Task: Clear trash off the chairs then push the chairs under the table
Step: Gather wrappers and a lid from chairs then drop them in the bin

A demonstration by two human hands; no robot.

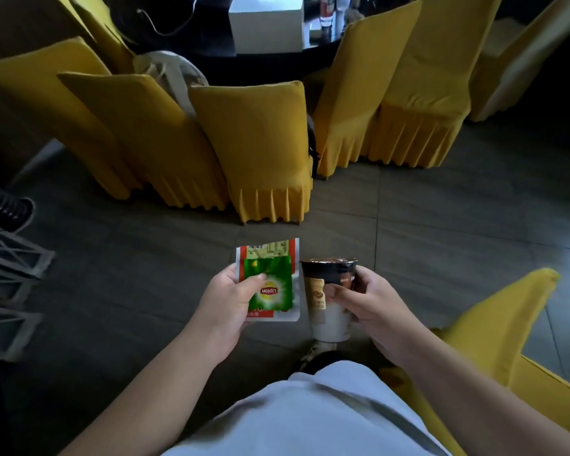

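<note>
My left hand [226, 301] pinches two flat wrappers together: a green Lipton tea packet [273, 284] on top of a larger white and red packet [270, 250]. My right hand [372, 299] grips a brown and white coffee cup [326, 297], held upright beside the wrappers. Both hands are over the grey tiled floor in front of me. Several chairs in yellow covers stand ahead around a dark table [218, 37]; the nearest yellow chair [264, 139] has its back to me. Another yellow chair [507, 327] sits close at my right.
A white box [265, 26] and some bottles stand on the dark table. A white plastic chair [171, 70] shows behind the yellow ones. Grey metal frames [10, 268] lie at the left, near another person's shoe [20, 215]. Open tiled floor lies at centre right.
</note>
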